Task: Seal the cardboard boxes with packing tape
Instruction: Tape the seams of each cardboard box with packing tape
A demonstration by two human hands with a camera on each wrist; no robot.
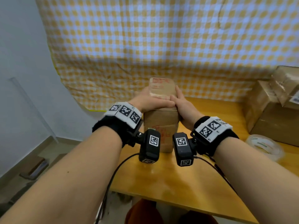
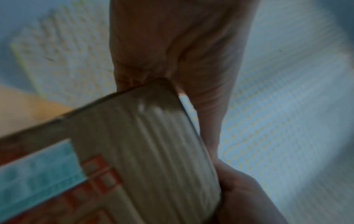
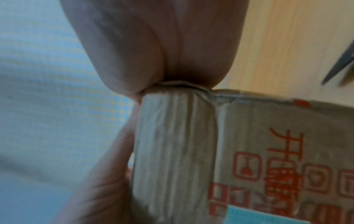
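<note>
A small brown cardboard box [image 1: 160, 123] with red print stands upright on the wooden table [image 1: 169, 183]. My left hand [image 1: 148, 101] grips its top left edge, thumb lying across the top. My right hand [image 1: 184, 105] holds the top right edge, fingers along the side. In the left wrist view the left hand [image 2: 172, 45] clamps the box [image 2: 153, 151] at a corner. In the right wrist view the right hand [image 3: 153, 45] presses on a wrinkled strip of clear tape [image 3: 176, 144] that runs over the box edge.
A roll of clear packing tape [image 1: 263, 147] lies on the table to the right. Behind it is a stack of larger cardboard boxes [image 1: 275, 110]. A scissor blade [image 3: 339, 66] shows on the table. A yellow checked cloth [image 1: 161, 46] hangs behind.
</note>
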